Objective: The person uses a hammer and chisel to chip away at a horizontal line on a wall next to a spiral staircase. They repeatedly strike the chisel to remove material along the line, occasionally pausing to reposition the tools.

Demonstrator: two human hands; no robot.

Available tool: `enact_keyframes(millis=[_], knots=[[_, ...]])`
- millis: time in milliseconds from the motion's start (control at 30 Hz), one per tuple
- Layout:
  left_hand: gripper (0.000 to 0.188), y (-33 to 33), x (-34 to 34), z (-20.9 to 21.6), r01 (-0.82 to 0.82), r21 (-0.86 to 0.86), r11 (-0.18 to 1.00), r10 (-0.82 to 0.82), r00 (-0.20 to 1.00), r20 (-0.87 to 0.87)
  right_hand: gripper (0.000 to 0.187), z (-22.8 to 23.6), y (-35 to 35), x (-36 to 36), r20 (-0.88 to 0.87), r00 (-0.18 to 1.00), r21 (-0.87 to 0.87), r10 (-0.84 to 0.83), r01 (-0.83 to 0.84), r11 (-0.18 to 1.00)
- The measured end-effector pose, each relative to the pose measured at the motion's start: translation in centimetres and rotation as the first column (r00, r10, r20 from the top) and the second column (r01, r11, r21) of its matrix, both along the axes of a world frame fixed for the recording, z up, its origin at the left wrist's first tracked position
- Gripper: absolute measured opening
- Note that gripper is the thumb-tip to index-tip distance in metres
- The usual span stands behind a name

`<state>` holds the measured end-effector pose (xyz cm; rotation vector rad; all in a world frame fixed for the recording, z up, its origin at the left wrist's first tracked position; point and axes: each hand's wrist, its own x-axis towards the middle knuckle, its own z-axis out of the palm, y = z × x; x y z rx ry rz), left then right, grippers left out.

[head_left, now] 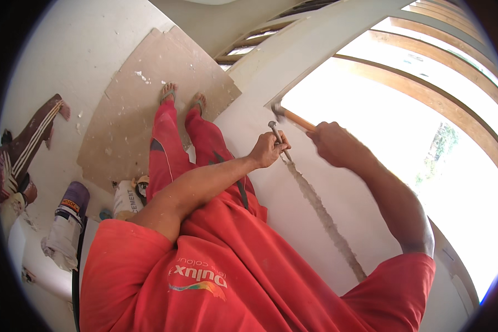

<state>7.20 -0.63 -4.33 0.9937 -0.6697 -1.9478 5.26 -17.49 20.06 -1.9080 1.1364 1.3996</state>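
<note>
My left hand (268,149) is closed round a metal chisel (275,131), its tip set against the white wall (271,193) at the upper end of a rough groove (321,210). In my right hand (336,144) is the wooden handle of a hammer (297,118). The hammer head lies close to the chisel's struck end, a small gap between them; it looks slightly blurred. The groove runs through the plaster as a ragged grey-brown channel toward my right sleeve, which hides its other end.
A brown sheet of board (122,110) covers the floor under my sandalled feet. A window opening with wooden bars (426,83) is on the right. At the left are a purple-and-white container (66,221), a cement bag (126,199) and a striped dark garment (30,141).
</note>
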Motion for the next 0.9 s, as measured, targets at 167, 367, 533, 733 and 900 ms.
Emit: enact_keyframes(millis=[167,367,533,733,900], knots=[[0.005,-1.1,0.4,0.2,0.033,-0.01,0.999,-0.033,0.999,-0.019,0.024,2.8,-1.9,2.1,0.569,0.816,-0.335,0.097,0.123,0.934],[0.005,-0.9,0.6,0.4,0.076,-0.001,0.997,-0.076,0.997,-0.004,0.03,-0.2,-0.2,-0.7,0.59,0.798,-0.385,0.124,0.144,0.912],[0.005,-0.3,0.0,-0.3,0.005,0.006,1.0,-0.005,1.0,-0.009,0.027,0.3,-2.9,-1.3,0.189,0.943,-0.179,0.275,-0.242,0.954],[0.004,-0.5,-0.3,-0.7,0.054,-0.002,0.999,-0.054,0.998,-0.039,0.031,1.6,-0.8,1.7,0.632,0.774,-0.418,0.044,0.292,0.86],[0.004,-0.5,0.2,0.3,0.082,-0.088,0.993,-0.074,0.993,0.093,0.03,-1.8,-0.2,-1.9,0.086,0.986,-0.047,-0.142,0.146,0.988]])
